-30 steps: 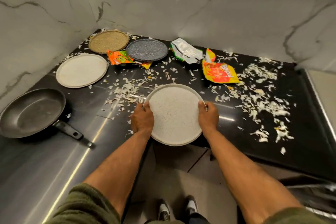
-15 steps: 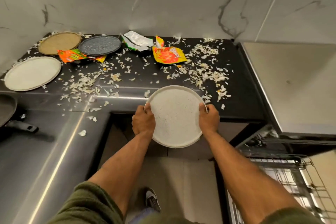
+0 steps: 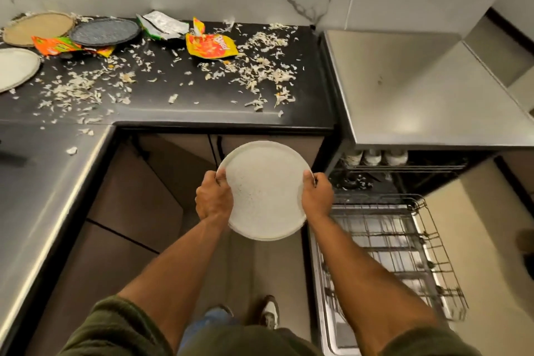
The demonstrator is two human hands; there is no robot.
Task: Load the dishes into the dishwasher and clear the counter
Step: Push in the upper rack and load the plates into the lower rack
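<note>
Both grips clamp the white plate (image 3: 265, 191): left hand (image 3: 214, 198) curled on its rim at nine o'clock, right hand (image 3: 317, 195) at three. It hangs above the floor, off the counter (image 3: 202, 101). At four o'clock lies the pulled-out dishwasher rack (image 3: 387, 243); a careless tilt might knock the plate against its wires.

Black counter (image 3: 202, 113) was a mess: tan plate (image 3: 37, 27), grey plate (image 3: 104, 31) and white plate (image 3: 14, 66) at the back-left corner, snack wrappers (image 3: 212, 46), pale scraps (image 3: 260, 72) everywhere.
</note>
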